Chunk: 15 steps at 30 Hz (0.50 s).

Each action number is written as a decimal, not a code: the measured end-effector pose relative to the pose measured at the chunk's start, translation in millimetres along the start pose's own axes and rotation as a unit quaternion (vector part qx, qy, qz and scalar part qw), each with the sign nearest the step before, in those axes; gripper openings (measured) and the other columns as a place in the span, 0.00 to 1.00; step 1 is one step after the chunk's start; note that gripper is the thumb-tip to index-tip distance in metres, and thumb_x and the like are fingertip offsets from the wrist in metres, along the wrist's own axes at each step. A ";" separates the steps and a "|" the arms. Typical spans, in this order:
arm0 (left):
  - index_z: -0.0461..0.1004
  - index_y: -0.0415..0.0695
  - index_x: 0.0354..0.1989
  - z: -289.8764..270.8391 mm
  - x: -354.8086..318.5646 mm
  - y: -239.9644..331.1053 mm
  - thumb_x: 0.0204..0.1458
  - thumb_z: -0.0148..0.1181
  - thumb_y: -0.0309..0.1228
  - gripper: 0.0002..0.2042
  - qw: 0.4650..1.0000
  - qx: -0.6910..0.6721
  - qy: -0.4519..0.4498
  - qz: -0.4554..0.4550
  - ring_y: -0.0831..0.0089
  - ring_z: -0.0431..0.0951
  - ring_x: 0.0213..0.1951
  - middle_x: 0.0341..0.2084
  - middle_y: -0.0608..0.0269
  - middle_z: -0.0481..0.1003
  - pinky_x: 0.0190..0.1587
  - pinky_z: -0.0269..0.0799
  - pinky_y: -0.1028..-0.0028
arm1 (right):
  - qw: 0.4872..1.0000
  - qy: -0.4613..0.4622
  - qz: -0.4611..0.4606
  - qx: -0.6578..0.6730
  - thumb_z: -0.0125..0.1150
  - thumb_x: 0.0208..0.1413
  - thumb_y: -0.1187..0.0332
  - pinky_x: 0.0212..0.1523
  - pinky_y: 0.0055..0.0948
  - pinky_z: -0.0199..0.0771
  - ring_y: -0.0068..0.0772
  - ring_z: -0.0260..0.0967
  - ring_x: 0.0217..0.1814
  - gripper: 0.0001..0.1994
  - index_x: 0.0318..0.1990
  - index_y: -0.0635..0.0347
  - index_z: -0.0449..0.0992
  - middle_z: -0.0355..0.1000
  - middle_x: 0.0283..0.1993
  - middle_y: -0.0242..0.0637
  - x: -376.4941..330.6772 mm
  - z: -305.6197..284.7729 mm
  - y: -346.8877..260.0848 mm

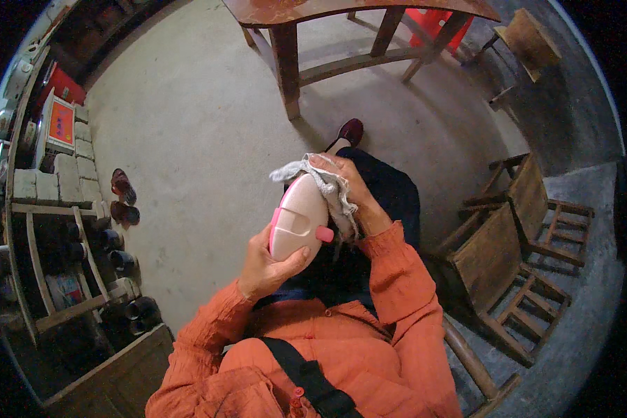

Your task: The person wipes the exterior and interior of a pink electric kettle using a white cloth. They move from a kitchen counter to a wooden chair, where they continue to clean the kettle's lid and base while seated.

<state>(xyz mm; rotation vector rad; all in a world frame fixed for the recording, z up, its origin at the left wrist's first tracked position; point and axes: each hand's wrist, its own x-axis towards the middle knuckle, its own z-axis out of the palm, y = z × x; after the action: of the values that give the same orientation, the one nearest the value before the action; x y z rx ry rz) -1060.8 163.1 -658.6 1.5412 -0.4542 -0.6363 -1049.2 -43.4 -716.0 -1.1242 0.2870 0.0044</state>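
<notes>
At the lap, the left hand [263, 270] is clamped on the lower end of the pale plastic case [305, 198], thumb across its face toward 2 o'clock, fingers mostly hidden behind the edge. The case is held above the person's dark trousers [397, 191], its long axis tilted from about 7 to 1 o'clock.

It looks hollow and fairly light, with a stiff shell that should not give under a squeeze. The smooth, curved face could slip if damp. The broad lower end and pink rim [275, 230] seem the surest hold; the shallow recess [296, 221] might seat a fingertip. The pink knob [324, 234] juts out toward 4 o'clock and is probably the weakest part, best not used as a handle.

At 1 o'clock of the case, the right hand [343, 174] is closed on a grey cloth [338, 195], which lies against the upper end. The cloth looks limp and frayed, easily bunched.

Farther off, wooden chairs [488, 254] stand at 3 o'clock, and a brown worktop [376, 7] lies at 12.
</notes>
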 end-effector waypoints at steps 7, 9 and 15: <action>0.69 0.34 0.45 -3.1 1.6 -3.6 0.44 0.65 0.29 0.20 0.999 -0.022 0.031 0.037 0.75 0.75 0.37 0.34 0.62 0.76 0.42 0.71 0.73 | 0.817 0.028 -0.375 -0.438 0.63 0.49 0.65 0.47 0.31 0.68 0.38 0.68 0.49 0.12 0.38 0.61 0.76 0.70 0.45 0.42 -45.7 71.3 -44.6; 0.70 0.35 0.44 14.3 3.7 -0.4 0.44 0.65 0.29 0.19 0.985 -0.124 0.094 0.069 0.76 0.75 0.36 0.34 0.62 0.76 0.41 0.71 0.74 | 0.783 -0.001 -0.410 -0.468 0.64 0.49 0.64 0.47 0.31 0.68 0.39 0.69 0.48 0.12 0.39 0.60 0.77 0.71 0.43 0.43 -48.5 75.6 -49.1; 0.70 0.34 0.46 0.6 -4.8 -7.9 0.45 0.65 0.29 0.20 0.999 0.034 0.008 0.010 0.75 0.75 0.38 0.36 0.59 0.77 0.42 0.71 0.74 | 0.997 -0.013 -0.047 -0.065 0.57 0.57 0.58 0.37 0.19 0.66 0.19 0.66 0.36 0.14 0.39 0.59 0.76 0.72 0.34 0.28 -20.9 28.4 -33.0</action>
<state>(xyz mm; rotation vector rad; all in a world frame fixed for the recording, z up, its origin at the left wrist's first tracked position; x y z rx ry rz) -1065.5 166.3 -665.9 1.6019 -0.4833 -0.5976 -1058.1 -29.6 -670.5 -1.2653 0.2123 -0.0453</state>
